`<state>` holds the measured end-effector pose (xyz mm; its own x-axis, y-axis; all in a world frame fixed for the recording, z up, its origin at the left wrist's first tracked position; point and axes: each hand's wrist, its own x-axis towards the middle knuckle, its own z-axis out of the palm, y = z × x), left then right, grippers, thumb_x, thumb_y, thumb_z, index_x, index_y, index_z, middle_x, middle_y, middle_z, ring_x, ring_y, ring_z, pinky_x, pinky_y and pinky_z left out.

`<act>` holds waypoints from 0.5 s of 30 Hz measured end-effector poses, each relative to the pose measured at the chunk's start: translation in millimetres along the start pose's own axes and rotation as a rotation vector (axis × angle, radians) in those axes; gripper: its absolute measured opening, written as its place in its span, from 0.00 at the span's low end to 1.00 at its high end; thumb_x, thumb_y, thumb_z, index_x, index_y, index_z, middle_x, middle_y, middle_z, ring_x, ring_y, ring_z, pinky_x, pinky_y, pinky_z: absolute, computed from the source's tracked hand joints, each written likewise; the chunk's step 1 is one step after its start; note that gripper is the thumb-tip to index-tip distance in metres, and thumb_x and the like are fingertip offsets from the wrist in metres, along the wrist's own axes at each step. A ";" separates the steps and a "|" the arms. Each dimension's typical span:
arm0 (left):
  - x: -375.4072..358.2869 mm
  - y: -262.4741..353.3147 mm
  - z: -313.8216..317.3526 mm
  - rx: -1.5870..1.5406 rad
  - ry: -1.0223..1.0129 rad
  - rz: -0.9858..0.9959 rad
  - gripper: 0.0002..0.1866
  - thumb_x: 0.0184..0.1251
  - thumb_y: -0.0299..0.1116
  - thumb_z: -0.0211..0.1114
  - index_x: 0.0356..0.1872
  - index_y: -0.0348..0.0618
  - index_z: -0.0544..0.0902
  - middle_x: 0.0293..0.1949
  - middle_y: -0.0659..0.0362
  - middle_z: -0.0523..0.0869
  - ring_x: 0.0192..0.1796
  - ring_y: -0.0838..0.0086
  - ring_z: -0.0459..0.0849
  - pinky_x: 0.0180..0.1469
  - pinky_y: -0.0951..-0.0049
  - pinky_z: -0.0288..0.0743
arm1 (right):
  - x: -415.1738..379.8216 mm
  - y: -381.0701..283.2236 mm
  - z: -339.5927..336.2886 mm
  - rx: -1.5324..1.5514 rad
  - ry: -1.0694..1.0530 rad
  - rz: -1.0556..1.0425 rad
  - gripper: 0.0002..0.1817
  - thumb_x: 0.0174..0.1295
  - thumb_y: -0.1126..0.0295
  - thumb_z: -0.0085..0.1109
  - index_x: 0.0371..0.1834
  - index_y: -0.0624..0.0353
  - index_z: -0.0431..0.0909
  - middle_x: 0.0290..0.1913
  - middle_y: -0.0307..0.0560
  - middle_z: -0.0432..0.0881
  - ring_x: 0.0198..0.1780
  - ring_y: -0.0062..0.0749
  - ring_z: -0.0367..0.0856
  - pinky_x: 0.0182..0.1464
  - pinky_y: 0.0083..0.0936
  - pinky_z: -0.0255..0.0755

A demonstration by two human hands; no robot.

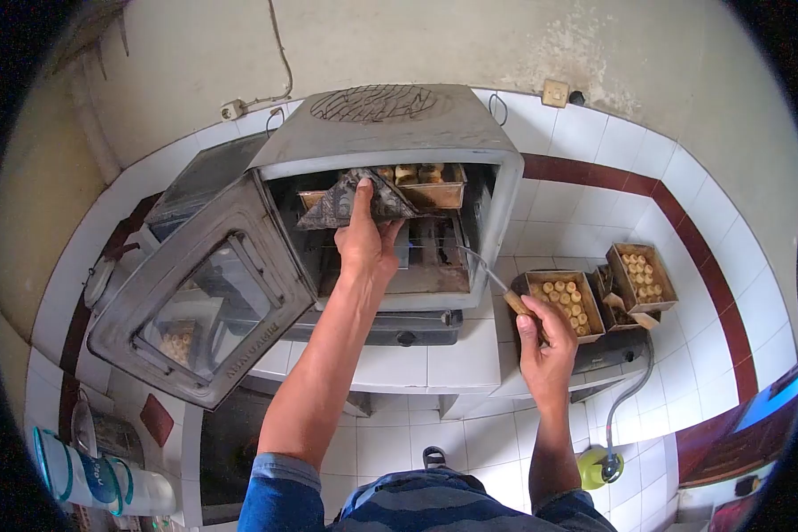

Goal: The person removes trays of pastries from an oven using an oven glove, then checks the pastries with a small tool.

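Striped shirt (417,510) was seen nearest camera. Far left, lettering on plastic tub (97,483) was too small to read. Oven door (177,372) was swung open, its raised lettering not surely legible. Dark cloth (328,207) was clamped in left hand (360,244), against front of baking tray (439,196). Tray was set high inside oven (508,195), long axis across mouth, just beyond left hand, nearer one. Wooden-handled rod (513,301) was gripped in closed right hand (548,350), metal end toward oven. Farther right, filled tins (590,337) were seen.
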<state>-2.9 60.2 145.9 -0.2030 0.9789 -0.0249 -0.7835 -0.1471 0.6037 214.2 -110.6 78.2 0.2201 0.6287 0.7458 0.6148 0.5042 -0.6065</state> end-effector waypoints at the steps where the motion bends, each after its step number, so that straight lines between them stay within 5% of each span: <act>1: 2.2 -1.9 -2.5 -0.022 -0.030 0.011 0.23 0.66 0.43 0.74 0.57 0.44 0.80 0.56 0.58 0.82 0.56 0.63 0.83 0.60 0.53 0.80 | -2.2 -0.8 -1.8 -0.004 0.002 0.015 0.12 0.67 0.71 0.63 0.51 0.64 0.83 0.43 0.52 0.85 0.44 0.41 0.83 0.49 0.31 0.76; 11: -25.2 2.0 -21.1 0.029 0.004 0.006 0.19 0.71 0.41 0.69 0.57 0.43 0.80 0.54 0.58 0.83 0.57 0.67 0.82 0.60 0.60 0.79 | -9.3 -5.9 -4.8 -0.007 -0.025 0.064 0.13 0.68 0.71 0.63 0.53 0.63 0.83 0.46 0.53 0.86 0.46 0.39 0.84 0.51 0.32 0.76; 15: -90.9 7.7 -62.3 0.039 -0.172 -0.096 0.14 0.75 0.40 0.62 0.55 0.45 0.81 0.52 0.59 0.86 0.56 0.71 0.83 0.62 0.66 0.75 | -24.1 10.5 -3.6 0.060 0.041 0.184 0.16 0.74 0.67 0.57 0.57 0.66 0.78 0.45 0.50 0.84 0.45 0.33 0.82 0.50 0.29 0.76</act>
<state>-27.1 -38.8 103.2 -0.0224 0.9985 0.0505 -0.7706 -0.0494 0.6354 218.1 -122.6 54.9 0.3562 0.6893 0.6309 0.5151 0.4185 -0.7480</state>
